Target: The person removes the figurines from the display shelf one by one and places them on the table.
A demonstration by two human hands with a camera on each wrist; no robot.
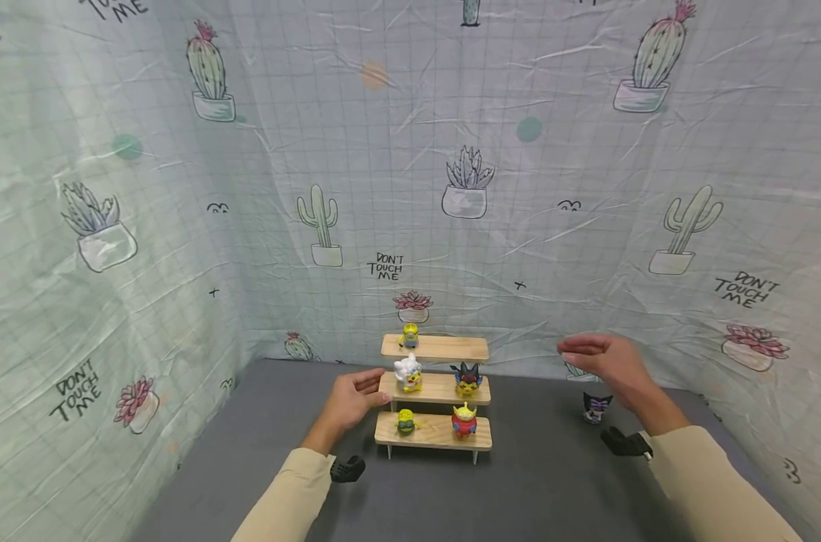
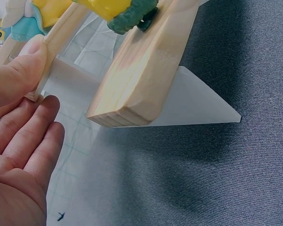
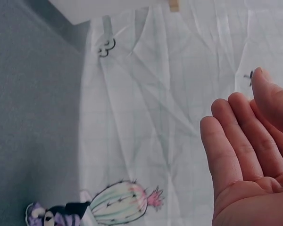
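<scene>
A three-tier wooden display stand [image 1: 437, 388] stands on the grey table. My left hand [image 1: 358, 397] holds the left end of its middle shelf, the thumb [image 2: 32, 59] against the wood and the other fingers close below. A yellow minion figurine [image 1: 410, 336] is on the top tier. The middle tier carries a white-hooded figurine [image 1: 408, 374] and a black-eared yellow figurine [image 1: 468, 379]. On the bottom tier are a yellow-and-green figurine [image 1: 405, 422] and a green three-eyed alien figurine [image 1: 464, 421] in red. My right hand [image 1: 610, 366] hovers with extended fingers, holding nothing, above a purple-and-black figurine [image 1: 595, 407].
Patterned cloth [image 1: 410, 150] with cacti walls the back and both sides of the grey table [image 1: 519, 482]. White supports [image 2: 198, 101] hold up the shelf at its ends. A black wrist device [image 1: 625, 442] is strapped on my right wrist, another [image 1: 347, 469] on my left.
</scene>
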